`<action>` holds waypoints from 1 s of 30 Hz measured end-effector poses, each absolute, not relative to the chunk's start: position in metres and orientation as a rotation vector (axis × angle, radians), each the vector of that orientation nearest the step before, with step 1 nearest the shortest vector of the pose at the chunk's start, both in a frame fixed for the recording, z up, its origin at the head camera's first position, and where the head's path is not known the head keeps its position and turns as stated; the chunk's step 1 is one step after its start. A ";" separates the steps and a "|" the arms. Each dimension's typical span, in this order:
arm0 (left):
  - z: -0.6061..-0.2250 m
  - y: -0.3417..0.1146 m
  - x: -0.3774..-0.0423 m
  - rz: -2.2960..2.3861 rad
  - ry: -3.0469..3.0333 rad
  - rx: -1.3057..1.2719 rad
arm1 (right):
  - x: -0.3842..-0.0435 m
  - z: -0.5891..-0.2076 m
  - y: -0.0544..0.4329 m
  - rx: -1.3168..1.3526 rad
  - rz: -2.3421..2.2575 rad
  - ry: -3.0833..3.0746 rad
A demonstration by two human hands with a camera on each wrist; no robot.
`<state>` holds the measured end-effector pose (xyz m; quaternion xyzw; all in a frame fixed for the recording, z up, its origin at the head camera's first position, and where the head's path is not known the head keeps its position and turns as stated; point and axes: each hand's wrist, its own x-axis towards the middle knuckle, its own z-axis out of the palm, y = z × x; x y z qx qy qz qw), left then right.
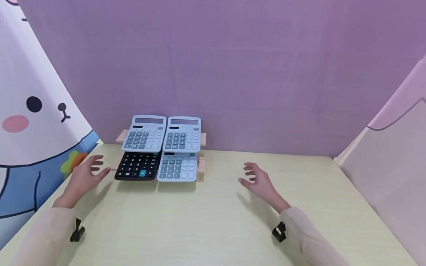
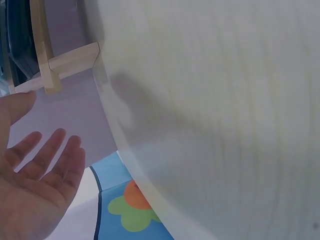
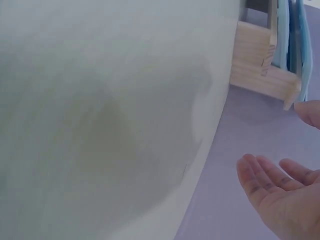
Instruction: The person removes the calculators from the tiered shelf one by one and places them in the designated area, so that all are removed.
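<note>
Two light blue calculators, an upper left one (image 1: 143, 133) and an upper right one (image 1: 182, 134), lean side by side on a wooden rack (image 1: 201, 164). Below them on the rack are a black calculator (image 1: 137, 165) and another light blue calculator (image 1: 177, 167), their tops partly hidden. My left hand (image 1: 86, 176) hovers just left of the rack, fingers loosely bent, holding nothing; its palm (image 2: 37, 200) shows in the left wrist view. To the right of the rack, apart from it, my right hand (image 1: 260, 183) is held over the table with relaxed fingers and nothing in them.
The pale wooden table (image 1: 215, 232) reaches back to a purple cloth wall (image 1: 258, 71). A cartoon-printed curtain (image 1: 30, 149) hangs at the left, and a pale cloth (image 1: 404, 165) hangs at the right. Each wrist wears a black strap mount (image 1: 280, 232).
</note>
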<state>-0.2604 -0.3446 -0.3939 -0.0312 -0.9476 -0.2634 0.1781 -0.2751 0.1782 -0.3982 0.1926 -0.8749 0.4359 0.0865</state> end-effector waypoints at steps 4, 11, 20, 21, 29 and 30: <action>-0.392 -0.343 -0.262 -0.766 -2.677 -0.080 | -0.278 -0.398 0.167 0.578 1.359 -2.590; -0.390 -0.341 -0.264 -0.815 -2.680 -0.064 | -0.284 -0.402 0.147 0.590 1.443 -2.566; -0.390 -0.340 -0.270 -0.892 -2.676 -0.051 | -0.281 -0.396 0.120 0.567 1.562 -2.543; -0.391 -0.340 -0.271 -0.903 -2.680 -0.043 | -0.282 -0.397 0.118 0.565 1.578 -2.535; -0.398 -0.338 -0.279 -0.947 -2.698 -0.005 | -0.276 -0.388 0.098 0.543 1.709 -2.479; -0.399 -0.338 -0.280 -0.953 -2.703 -0.001 | -0.274 -0.385 0.096 0.543 1.726 -2.468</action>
